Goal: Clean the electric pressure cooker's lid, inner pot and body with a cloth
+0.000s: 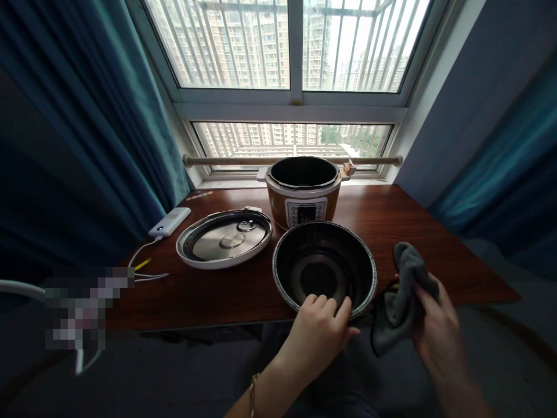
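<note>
A black inner pot (304,249) with a pale speckled rim rests at the front of the table, its opening facing up toward me. My left hand (324,325) is closed over its near rim, fingers hooked inside. To the right, my right hand (435,316) grips a grey cloth (407,284) that hangs bunched near the table's front edge, apart from the pot. Just behind the pot stands an electric cooker (276,200) with a brown body, a control panel and an open top. Its detached round lid (213,247) lies inner side up on the left.
A white power bank or adapter (170,222) with a cable lies at the table's left edge. A blurred patch (87,307) hides something at lower left. Behind the wooden table (374,212) is a barred window (296,104), with blue curtains (113,116) at the sides.
</note>
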`<action>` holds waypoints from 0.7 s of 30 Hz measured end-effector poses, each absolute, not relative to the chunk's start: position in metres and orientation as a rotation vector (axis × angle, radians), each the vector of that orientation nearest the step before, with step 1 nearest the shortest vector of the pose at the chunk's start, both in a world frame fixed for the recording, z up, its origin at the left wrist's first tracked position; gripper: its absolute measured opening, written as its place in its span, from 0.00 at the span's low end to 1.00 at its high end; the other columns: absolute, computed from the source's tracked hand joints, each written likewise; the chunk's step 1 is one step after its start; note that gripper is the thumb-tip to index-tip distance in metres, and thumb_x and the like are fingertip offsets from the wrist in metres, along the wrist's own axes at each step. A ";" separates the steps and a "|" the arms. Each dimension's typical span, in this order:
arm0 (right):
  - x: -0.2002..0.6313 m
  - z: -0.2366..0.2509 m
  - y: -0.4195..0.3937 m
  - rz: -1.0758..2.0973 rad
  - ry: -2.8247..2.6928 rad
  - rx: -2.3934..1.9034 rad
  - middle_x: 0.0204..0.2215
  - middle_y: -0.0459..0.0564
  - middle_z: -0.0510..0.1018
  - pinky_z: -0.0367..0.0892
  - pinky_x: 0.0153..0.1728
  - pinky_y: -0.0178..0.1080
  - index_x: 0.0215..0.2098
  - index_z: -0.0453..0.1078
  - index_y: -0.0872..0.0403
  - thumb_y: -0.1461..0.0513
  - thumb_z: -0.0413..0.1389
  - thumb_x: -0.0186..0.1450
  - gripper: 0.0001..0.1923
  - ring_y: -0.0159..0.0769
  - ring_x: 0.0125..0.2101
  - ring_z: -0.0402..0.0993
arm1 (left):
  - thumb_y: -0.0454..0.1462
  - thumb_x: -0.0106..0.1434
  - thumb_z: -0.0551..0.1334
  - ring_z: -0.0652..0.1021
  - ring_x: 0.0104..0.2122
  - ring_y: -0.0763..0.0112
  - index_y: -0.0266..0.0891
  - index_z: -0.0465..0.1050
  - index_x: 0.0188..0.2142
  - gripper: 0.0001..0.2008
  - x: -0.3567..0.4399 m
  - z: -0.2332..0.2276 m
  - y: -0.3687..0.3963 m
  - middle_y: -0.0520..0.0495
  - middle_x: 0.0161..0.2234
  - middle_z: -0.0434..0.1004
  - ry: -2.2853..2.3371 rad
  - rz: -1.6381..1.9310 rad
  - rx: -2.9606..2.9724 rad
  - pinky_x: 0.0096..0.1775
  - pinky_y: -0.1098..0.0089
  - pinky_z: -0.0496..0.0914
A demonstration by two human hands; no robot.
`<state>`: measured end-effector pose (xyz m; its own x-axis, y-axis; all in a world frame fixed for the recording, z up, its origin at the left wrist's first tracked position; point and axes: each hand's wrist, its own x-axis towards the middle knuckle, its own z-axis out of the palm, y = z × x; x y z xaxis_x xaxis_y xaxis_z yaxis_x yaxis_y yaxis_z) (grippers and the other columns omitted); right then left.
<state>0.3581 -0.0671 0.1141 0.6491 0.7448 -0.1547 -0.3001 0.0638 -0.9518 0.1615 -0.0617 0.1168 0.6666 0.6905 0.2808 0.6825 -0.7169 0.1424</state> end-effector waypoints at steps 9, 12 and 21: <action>0.310 0.156 -0.003 0.749 -2.117 -1.400 0.32 0.50 0.70 0.60 0.37 0.35 0.29 0.72 0.54 0.56 0.53 0.60 0.11 0.35 0.35 0.66 | 0.39 0.62 0.55 0.66 0.18 0.78 0.37 0.68 0.26 0.11 0.096 0.085 -0.077 0.54 0.17 0.64 1.540 1.501 1.583 0.22 0.76 0.61; 0.284 0.143 0.000 0.786 -2.478 -1.440 0.27 0.49 0.71 0.58 0.30 0.33 0.26 0.71 0.55 0.58 0.53 0.59 0.10 0.31 0.28 0.67 | 0.51 0.60 0.53 0.58 0.12 0.80 0.36 0.66 0.20 0.22 0.094 0.071 -0.076 0.56 0.11 0.56 1.459 1.229 1.131 0.17 0.76 0.51; 0.253 0.140 0.006 0.817 -2.843 -1.296 0.32 0.54 0.76 0.58 0.27 0.33 0.37 0.71 0.57 0.61 0.47 0.62 0.12 0.36 0.30 0.71 | 0.51 0.56 0.58 0.51 0.12 0.83 0.34 0.66 0.19 0.22 0.122 0.071 -0.071 0.59 0.09 0.50 1.237 1.223 0.860 0.19 0.75 0.42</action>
<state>0.2533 0.0057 0.1399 -0.6749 0.6826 -0.2802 0.7272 0.5509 -0.4094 0.1217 -0.0708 0.0715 -0.0940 0.9722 -0.2143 -0.2027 0.1920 0.9602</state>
